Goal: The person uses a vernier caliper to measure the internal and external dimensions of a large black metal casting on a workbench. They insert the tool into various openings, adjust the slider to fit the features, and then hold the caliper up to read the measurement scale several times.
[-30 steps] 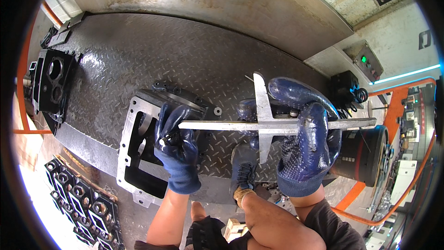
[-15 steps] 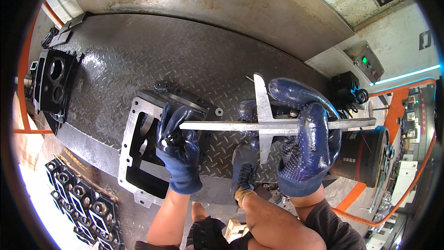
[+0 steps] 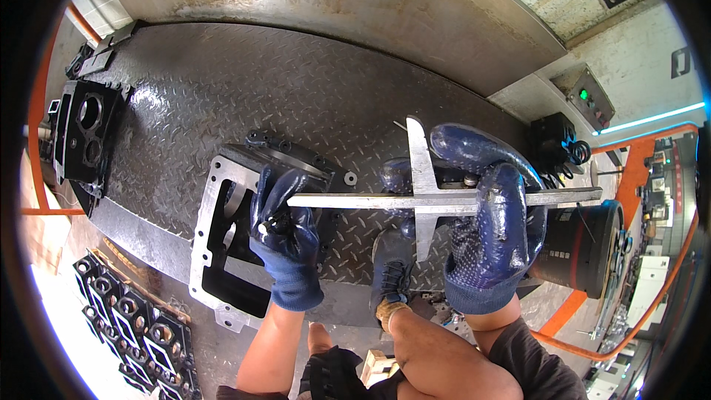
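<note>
Dark treadplate [image 3: 222, 74], spread wide beneath the caliper [image 3: 426, 200]. Beyond the caliper, stained metal panel [image 3: 333, 18]. Left of the caliper and partly behind the left hand [image 3: 295, 248], pale-faced frame [image 3: 204, 233] with large openings. Far left of the caliper, black housing [image 3: 75, 150] with 2 round holes. Below the caliper's right end, dark drum [image 3: 574, 259]. Held crosswise above the treadplate, the caliper itself, 1 long bar. Wrapped firmly round the caliper's right half, gloved right hand [image 3: 492, 230]. At the caliper's left end, gloved left hand, fingers bent; cannot tell whether grasping. Below the caliper, between both hands, 1 shoe [image 3: 390, 267]. Just below the caliper's left tip, among the left fingers, small dark piece [image 3: 276, 222]. Just beyond the caliper, 1 washer [image 3: 350, 178].
</note>
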{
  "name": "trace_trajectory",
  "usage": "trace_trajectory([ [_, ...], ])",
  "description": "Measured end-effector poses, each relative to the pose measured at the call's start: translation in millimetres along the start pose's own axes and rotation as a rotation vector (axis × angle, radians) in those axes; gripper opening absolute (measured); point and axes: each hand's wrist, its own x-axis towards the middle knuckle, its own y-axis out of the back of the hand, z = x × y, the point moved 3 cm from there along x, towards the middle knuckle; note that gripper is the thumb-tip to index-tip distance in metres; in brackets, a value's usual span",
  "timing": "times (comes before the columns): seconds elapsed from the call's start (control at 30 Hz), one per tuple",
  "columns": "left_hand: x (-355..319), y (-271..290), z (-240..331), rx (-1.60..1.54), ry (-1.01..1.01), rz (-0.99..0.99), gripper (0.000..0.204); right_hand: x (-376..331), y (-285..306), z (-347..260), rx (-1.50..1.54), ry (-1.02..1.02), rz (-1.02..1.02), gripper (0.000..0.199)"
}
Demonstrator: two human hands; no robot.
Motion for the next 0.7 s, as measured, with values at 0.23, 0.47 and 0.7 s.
trace_trajectory([
  [0.23, -0.4, 0.0, -2.7, 0.019, -0.007, 0.026, 0.022, 1.0, 0.4, 0.2, -0.025, 0.012, -0.01, 0.032],
  [0.47, 0.0, 1.4, -2.3, 0.047, -0.026, 0.012, 0.023, 2.8, -0.7, -2.5, -0.025, 0.005, -0.01, 0.029],
  [0.7, -3.1, -0.5, -4.3, -0.046, 0.063, 0.018, 0.025, 1.1, -1.8, -2.4, -0.031, 0.003, -0.007, 0.028],
])
